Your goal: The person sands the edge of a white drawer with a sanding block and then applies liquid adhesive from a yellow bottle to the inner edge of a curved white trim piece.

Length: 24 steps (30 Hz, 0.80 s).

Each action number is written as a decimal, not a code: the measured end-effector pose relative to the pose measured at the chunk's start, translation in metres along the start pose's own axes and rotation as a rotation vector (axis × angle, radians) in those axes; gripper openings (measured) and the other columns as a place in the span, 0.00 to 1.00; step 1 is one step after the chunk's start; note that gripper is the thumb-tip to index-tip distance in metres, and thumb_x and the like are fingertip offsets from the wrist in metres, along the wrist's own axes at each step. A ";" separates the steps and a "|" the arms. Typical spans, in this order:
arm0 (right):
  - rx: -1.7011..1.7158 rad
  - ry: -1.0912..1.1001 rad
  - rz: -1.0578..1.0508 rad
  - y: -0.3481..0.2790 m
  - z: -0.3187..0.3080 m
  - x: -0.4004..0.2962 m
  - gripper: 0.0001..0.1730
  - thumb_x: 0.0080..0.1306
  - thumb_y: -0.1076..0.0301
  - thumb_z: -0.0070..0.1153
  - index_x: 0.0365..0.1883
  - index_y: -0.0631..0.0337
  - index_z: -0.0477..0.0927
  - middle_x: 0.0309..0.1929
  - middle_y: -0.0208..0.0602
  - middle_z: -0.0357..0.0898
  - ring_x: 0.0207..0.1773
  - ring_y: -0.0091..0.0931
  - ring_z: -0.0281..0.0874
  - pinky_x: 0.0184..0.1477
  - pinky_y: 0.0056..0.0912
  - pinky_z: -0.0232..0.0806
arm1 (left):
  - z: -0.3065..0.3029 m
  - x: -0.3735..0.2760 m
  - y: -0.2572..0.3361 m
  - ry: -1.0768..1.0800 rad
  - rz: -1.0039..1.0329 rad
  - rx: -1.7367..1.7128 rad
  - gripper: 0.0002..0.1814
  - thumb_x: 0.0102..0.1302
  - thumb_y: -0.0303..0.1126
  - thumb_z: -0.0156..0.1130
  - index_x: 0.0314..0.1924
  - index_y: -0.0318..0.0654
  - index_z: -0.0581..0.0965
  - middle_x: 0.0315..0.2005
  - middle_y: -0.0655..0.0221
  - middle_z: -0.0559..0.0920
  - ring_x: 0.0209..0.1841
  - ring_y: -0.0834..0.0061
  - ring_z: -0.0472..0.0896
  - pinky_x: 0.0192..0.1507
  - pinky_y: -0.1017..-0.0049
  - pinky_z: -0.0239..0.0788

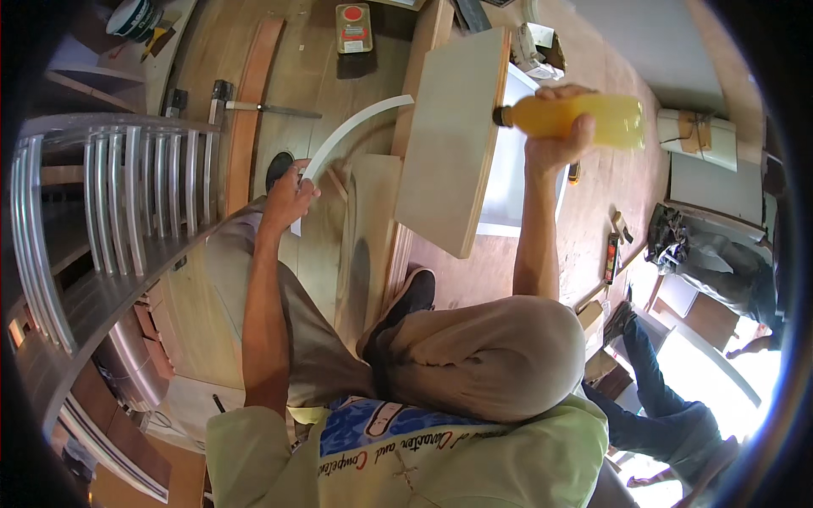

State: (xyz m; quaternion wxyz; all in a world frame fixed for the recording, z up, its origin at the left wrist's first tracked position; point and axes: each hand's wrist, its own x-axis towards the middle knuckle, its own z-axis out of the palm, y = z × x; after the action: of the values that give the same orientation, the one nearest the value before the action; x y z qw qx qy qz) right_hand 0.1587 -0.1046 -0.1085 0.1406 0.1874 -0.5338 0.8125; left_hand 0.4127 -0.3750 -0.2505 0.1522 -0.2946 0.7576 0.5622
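Observation:
In my right hand (559,149) is a clear plastic bottle (616,120) of yellow liquid, lying nearly sideways with its dark cap (502,116) at the edge of a pale-faced board (448,140). Whether the cap touches that edge, I cannot tell. The board stands at the front of a white box (505,184), apparently a drawer. My left hand (287,198) pinches a thin white flexible strip (349,124), perhaps edge banding. It arcs up and right, its far end close to the board's left side. A short tail hangs below my fingers.
A metal ladder-like frame (133,190) stands at the left. A long-bladed tool (289,111) crosses a reddish wooden plank (248,120). A metal tin (354,32) sits ahead. Rightward are an open carton (540,54), a cartridge tube (611,257) and two people (673,413), (724,267).

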 end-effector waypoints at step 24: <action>0.164 0.209 0.299 -0.028 -0.020 0.021 0.27 0.62 0.38 0.55 0.39 0.54 0.71 0.27 0.30 0.71 0.29 0.24 0.71 0.34 0.32 0.66 | 0.015 0.009 0.012 -0.044 0.049 0.023 0.21 0.66 0.31 0.47 0.59 0.37 0.70 0.27 0.64 0.84 0.20 0.76 0.78 0.29 0.71 0.71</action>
State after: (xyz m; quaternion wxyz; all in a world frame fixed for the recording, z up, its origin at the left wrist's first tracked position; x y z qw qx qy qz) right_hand 0.1492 -0.0748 -0.0838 0.0571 0.0315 -0.4702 0.8802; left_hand 0.3971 -0.3610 -0.2509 0.1583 -0.2615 0.7675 0.5634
